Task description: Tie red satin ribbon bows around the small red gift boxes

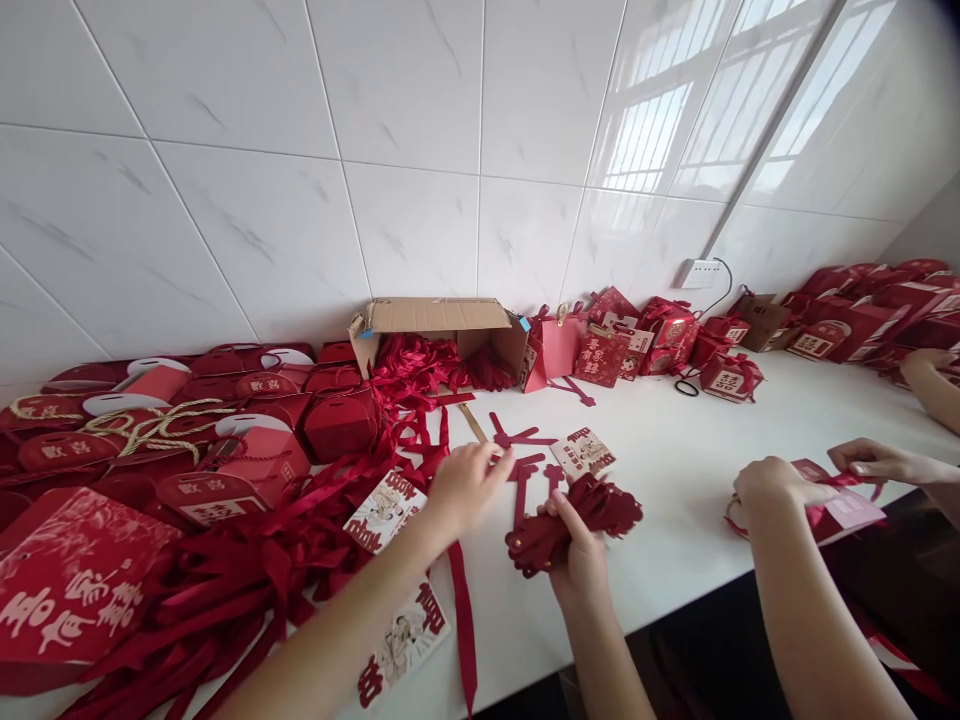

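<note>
White tiled wall [420,120] rises all along the back, grey veins [249,237] streaking its glossy faces, and up on the right, daylight! A barred window's reflection [649,135] gleams there, a dark slanting strip [778,120] slicing through it. Below, the white tabletop [675,440] runs along the wall, darkness beneath its near edge.

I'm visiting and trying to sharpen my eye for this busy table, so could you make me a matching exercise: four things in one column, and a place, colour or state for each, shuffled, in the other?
Things:
1. Cardboard box
2. Power strip
3. Gold cords
4. Bundle of dark red strips

Place, colour or state:
A. Held in the camera wearer's right hand
B. Lying over red boxes
C. White, against the tiled wall
D. Open, with red ribbon inside

Right pairs: 1-D, 2-C, 3-B, 4-A.
</note>
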Demonstrator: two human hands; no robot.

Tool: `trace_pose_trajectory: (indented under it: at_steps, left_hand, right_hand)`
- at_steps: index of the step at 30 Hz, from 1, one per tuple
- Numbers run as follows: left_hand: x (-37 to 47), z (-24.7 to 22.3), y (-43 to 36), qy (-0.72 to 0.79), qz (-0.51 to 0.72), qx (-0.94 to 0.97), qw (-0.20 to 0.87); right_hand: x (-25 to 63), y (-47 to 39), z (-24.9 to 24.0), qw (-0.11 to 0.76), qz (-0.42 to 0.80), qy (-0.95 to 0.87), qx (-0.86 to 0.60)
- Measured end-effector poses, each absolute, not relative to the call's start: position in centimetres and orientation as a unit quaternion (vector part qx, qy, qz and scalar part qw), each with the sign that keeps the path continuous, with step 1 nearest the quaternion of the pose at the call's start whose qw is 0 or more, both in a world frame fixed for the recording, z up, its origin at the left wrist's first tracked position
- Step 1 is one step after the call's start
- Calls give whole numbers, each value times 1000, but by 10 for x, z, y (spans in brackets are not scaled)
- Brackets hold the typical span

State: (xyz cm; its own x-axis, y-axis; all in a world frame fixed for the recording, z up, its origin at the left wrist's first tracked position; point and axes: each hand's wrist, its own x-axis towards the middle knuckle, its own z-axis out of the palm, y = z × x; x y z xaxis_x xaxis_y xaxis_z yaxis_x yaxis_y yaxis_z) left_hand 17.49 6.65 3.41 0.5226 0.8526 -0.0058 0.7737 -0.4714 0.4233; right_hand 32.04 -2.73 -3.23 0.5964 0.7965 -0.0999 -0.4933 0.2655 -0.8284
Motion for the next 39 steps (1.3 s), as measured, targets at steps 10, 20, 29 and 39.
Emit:
trace_pose_trajectory:
  at_steps: [10, 20, 29, 39]
  left_hand:
    - [87, -11, 101, 549, 18, 827, 121]
    - [76, 12, 110, 561, 98, 822, 6]
    - [187, -12, 111, 453, -24, 886, 100]
    - [183, -5, 122, 457, -92, 866, 178]
  right_hand:
    - [316, -61, -76, 782, 582, 4, -224]
    - [315, -59, -76, 776, 581, -40, -242]
    - [315, -57, -67, 762, 488, -137, -403]
    - [318, -58, -65, 768, 458, -146, -424]
